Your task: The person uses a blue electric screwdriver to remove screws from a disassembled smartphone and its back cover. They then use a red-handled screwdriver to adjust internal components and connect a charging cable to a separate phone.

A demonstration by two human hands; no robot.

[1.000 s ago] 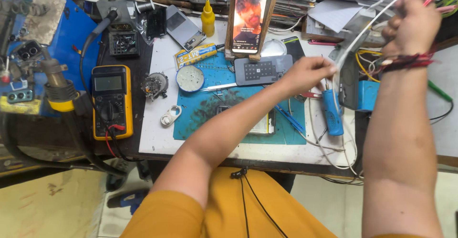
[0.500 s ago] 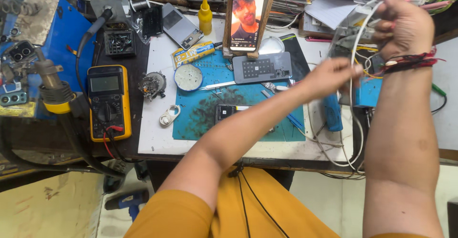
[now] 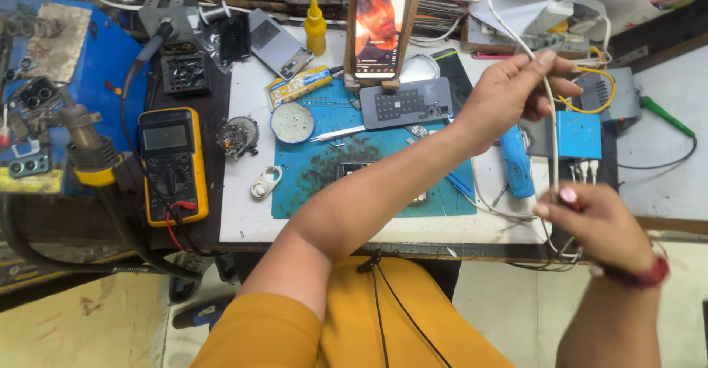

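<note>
Head view shows the left hand (image 3: 516, 91) and right hand (image 3: 590, 224) each pinching the white cable (image 3: 552, 143) taut over the tabletop's (image 3: 247, 224) right edge, where a hard tug could likely topple the propped phone (image 3: 381, 25).

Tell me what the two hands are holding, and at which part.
Both hold one white cable. The left hand pinches it higher up, near its middle stretch; the right hand pinches it lower down, between thumb and fingertips.

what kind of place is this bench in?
Most likely a phone or small-electronics repair bench: a yellow multimeter, a blue work mat with a small part on it, and a hot-air tool. Both hands hold a white cable.
</note>
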